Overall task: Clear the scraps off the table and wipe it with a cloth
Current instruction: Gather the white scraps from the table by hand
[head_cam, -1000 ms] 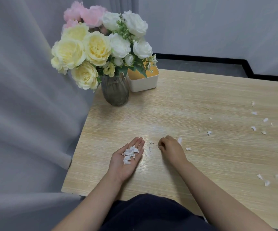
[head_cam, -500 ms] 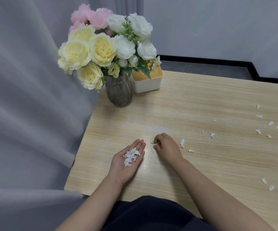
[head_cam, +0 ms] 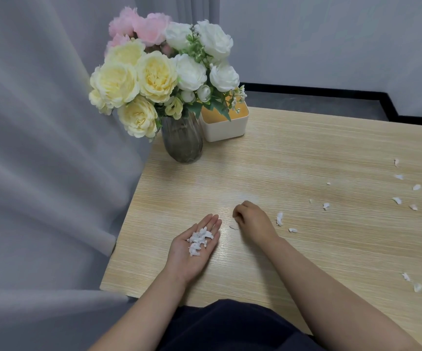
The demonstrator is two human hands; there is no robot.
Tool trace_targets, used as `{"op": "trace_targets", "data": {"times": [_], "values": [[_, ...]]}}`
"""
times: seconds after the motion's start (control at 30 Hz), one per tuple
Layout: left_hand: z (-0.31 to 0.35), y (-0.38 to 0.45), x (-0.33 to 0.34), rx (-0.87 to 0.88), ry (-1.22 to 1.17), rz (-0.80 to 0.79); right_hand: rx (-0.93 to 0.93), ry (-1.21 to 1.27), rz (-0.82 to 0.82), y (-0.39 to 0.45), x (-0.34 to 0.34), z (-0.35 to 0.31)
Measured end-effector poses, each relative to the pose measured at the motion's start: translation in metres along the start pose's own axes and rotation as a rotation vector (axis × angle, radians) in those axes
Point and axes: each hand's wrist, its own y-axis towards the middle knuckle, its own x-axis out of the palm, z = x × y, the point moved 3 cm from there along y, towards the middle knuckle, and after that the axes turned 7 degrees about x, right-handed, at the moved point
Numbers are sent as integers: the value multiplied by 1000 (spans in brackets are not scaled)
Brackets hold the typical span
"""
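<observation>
The table [head_cam: 293, 158] shows pale wood grain with a soft sheen, scattered with white papery scraps [head_cam: 279, 218].

You see a pale wood-grain table [head_cam: 306, 153] with fine straight streaks, scattered with white scraps [head_cam: 279, 218]. More white scraps lie in your left hand [head_cam: 192, 247]. The vase [head_cam: 182, 141] is smoky grey-brown glass with ribbed lines, and its flowers [head_cam: 154, 77] are cream-yellow, white and pink with green leaves. The box [head_cam: 226, 129] is cream outside, orange inside. The curtain [head_cam: 40, 148] is plain grey.
</observation>
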Motion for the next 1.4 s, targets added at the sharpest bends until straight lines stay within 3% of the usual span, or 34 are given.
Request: {"op": "trace_targets", "data": {"times": [0.73,0.87,1.03,1.2,1.4], "values": [[-1,3,-4,16,14,62,-59,-48,25,-23,15,-6],[-3,7,-8,20,-7,80,25,163,94,-31,-4,-13],[-12,7,-1,12,-50,125,-151,346,39,-51,-31,-59],[-16,10,6,-10,11,104,-380,219,3,-67,-23,-79],[-28,13,9,-28,35,58,-465,60,-5,-71,-13,-77]]}}
